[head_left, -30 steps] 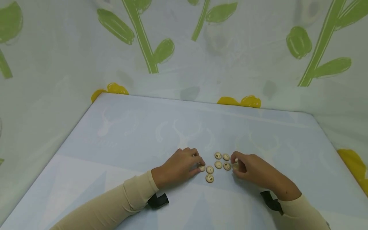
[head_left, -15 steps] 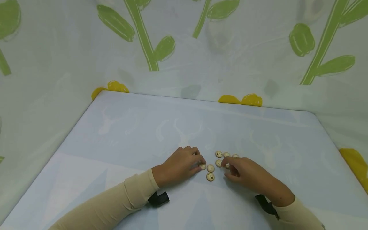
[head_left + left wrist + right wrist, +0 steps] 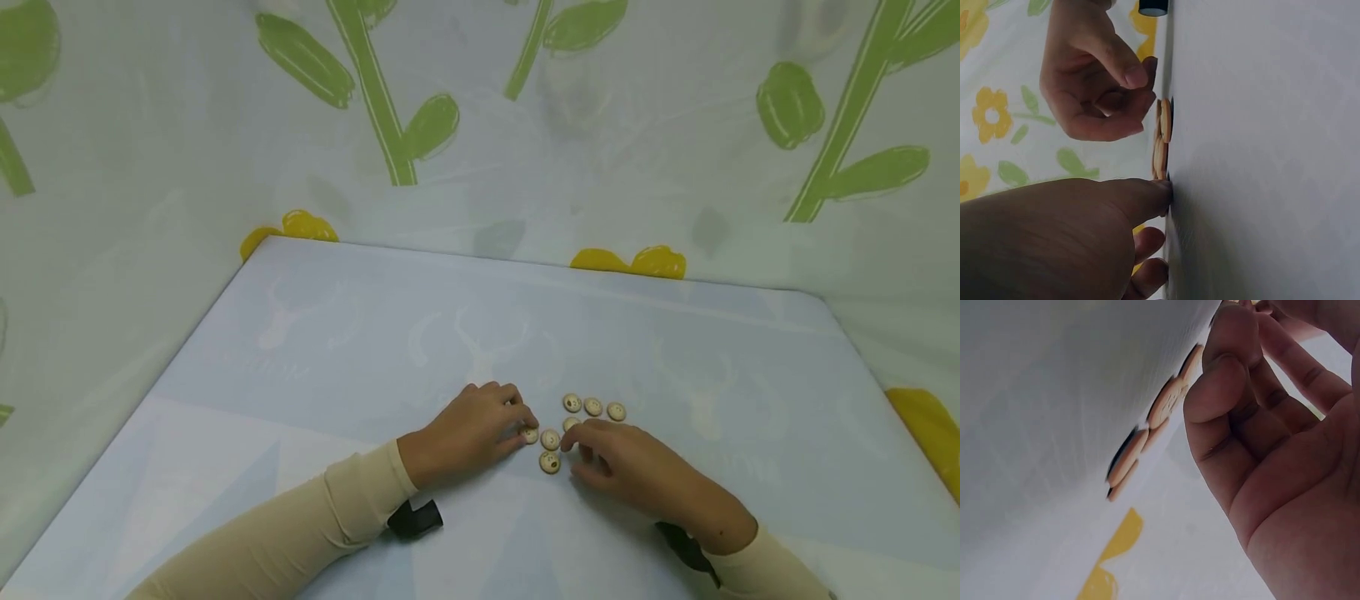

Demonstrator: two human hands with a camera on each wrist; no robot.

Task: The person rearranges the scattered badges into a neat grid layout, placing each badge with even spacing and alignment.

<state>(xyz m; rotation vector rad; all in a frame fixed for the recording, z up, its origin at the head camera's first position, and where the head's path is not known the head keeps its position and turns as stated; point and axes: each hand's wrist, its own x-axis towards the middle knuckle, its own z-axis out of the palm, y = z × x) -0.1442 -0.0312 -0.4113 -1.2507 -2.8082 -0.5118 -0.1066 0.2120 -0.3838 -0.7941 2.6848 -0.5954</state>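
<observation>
Small round wooden discs with dark printed marks lie flat on the table. My left hand (image 3: pixel 468 432) pinches the leftmost disc (image 3: pixel 530 436) between thumb and forefinger. Right of it are an upper disc (image 3: pixel 550 440) and a lower disc (image 3: pixel 550 462). My right hand (image 3: pixel 645 471), fingers loosely curled, hovers just right of those two. Nothing shows between its fingers in the left wrist view, where the hand (image 3: pixel 1094 81) is plain. Behind it runs a row of three discs, the middle one (image 3: pixel 593 407) among them. Another disc (image 3: pixel 572 425) is partly covered by its fingers; any further ones there are hidden.
A pale blue and white cloth with faint antler prints covers the table (image 3: pixel 360 333). Behind it hangs a light curtain (image 3: pixel 465 217) printed with green leaves and yellow flowers. A black strap (image 3: pixel 415 521) sits under the left wrist.
My right hand has moved left from the right-hand end of the discs, uncovering the rear right disc and covering part of the middle ones. The left hand has stayed at its disc.
</observation>
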